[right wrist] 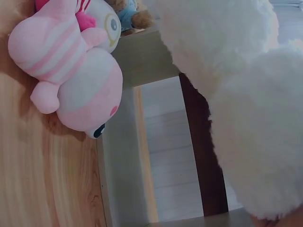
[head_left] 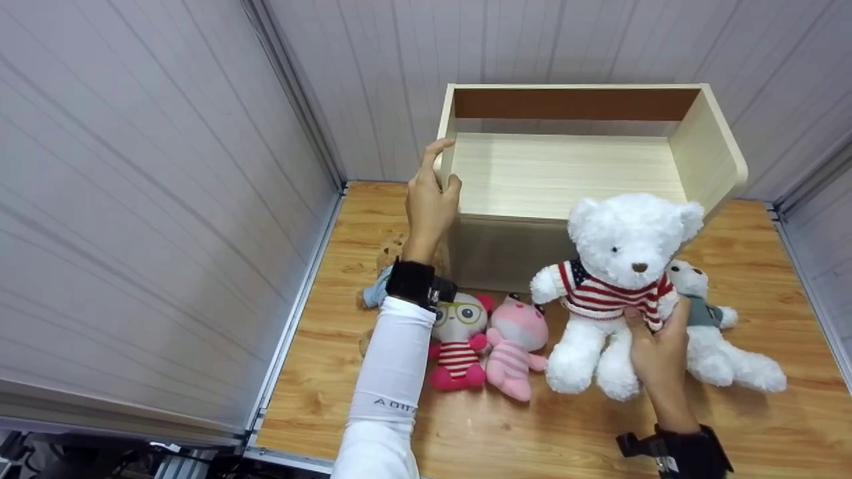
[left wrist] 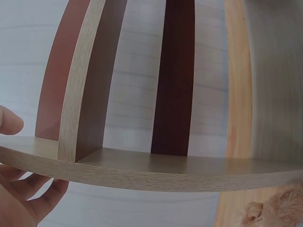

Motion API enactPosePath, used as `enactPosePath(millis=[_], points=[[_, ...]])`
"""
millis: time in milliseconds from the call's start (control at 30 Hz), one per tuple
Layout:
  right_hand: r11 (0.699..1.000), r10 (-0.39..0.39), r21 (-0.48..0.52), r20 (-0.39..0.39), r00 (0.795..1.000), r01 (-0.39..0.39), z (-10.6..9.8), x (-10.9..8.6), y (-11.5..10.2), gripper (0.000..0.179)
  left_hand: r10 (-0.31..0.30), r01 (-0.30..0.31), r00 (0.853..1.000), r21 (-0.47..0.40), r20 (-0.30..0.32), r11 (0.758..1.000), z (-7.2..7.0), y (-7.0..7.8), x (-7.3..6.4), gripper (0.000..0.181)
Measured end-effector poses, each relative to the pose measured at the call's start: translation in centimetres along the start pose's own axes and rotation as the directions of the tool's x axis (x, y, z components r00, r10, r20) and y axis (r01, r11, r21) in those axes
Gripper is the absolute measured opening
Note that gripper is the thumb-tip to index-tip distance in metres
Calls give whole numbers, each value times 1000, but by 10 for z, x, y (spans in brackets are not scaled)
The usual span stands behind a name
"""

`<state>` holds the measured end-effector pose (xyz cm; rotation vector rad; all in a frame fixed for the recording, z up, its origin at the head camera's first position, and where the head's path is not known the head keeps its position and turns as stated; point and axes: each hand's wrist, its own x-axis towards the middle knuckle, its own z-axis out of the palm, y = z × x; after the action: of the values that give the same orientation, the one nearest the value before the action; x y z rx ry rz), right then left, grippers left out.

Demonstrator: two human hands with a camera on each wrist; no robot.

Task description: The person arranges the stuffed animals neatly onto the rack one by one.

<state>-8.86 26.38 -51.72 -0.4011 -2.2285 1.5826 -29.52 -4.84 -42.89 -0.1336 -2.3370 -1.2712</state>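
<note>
The R hand (head_left: 659, 352) grips the white bear (head_left: 626, 246) low down, by the bottom of its stripy top: thumb in front, other fingers partly hidden by the fluff. The bear is in front of the shelf (head_left: 566, 169), near its right end. The L hand (head_left: 431, 199) has its fingers bent round the shelf's left side board, thumb on the inner side.

The bear might flop over b/c the grip is low and the big head is up top. Fluffy stuff could also slip from the fingers if it leans. Its legs hang lower than the shelf's top board, so they may bump the front edge if it goes that way. A hard pull by the L hand could tip or slide the shelf. Not 100% sure the bear's feet are off the bench (head_left: 506, 439).

In front of the shelf, toward its left end, are the glasses toy (head_left: 459, 359) and, next to it, the pink toy (head_left: 516, 346), close to the bear's legs, so they could get knocked. A gray-vest toy (head_left: 700, 309) is by the shelf's right end, partly behind the bear. Left of the shelf is a brown toy (head_left: 391, 249), mostly hid by the L sleeve (head_left: 396, 379).
</note>
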Motion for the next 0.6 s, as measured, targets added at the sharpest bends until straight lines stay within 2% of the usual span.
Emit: enactPosePath(millis=[133, 233, 367, 600], points=[[999, -14, 48, -5, 1000, 14, 2, 3, -3, 63, -5, 5, 1000, -8, 1, 1000, 0, 1, 0, 55], [995, -42, 89, -36, 998, 45, 4, 4, -6, 58, -12, 12, 1000, -13, -2, 1000, 1, 1, 0, 55], [976, -79, 198, -73, 994, 92, 7, 8, -12, 54, -18, 18, 1000, -18, -2, 1000, 1, 0, 0, 55], [948, -160, 260, -118, 980, 186, 9, 21, -22, 53, -11, 11, 1000, -27, -8, 1000, -1, -2, 1, 56]])
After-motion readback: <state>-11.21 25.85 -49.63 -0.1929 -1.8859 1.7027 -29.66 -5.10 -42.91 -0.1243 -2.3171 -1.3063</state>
